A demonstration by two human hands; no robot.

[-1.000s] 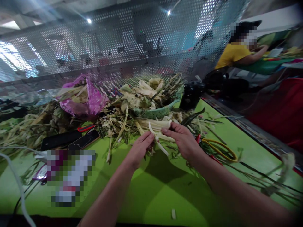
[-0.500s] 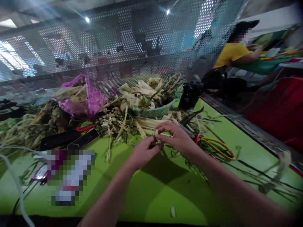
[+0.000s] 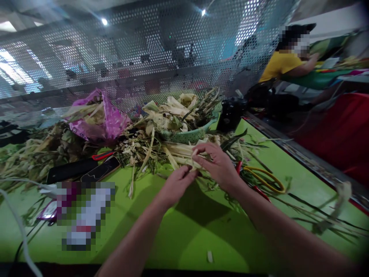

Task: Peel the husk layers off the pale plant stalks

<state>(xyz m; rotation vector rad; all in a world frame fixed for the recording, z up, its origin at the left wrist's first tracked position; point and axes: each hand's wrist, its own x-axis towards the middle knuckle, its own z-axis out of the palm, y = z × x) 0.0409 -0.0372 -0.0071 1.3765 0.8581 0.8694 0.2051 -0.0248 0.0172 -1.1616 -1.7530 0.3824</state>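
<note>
Both of my hands are over the green table, close together. My left hand [image 3: 177, 187] is closed, its thumb and fingers pinching the lower end of a small pale strip of dried husk [image 3: 195, 165]. Just above it to the right, my right hand [image 3: 218, 165] pinches the upper part of the strip between thumb and fingertips. The fingers partly hide the strip. Right behind the hands lie long pale dried husks [image 3: 180, 149] and stalks, below a green perforated basket [image 3: 186, 136] heaped with dried leaves.
A pink plastic bag [image 3: 111, 119] of husks stands back left. Phones [image 3: 100, 169], a red-handled tool [image 3: 103, 155] and a white cable [image 3: 19, 219] lie left. Yellow-handled scissors [image 3: 266, 179] lie right. A perforated metal screen [image 3: 138, 65] rises behind; a person in yellow [image 3: 281, 66] sits back right.
My right hand has shifted slightly, its fingertips moving a little right and its wrist turning. The left hand stays nearly in place. The view has shifted slightly.
</note>
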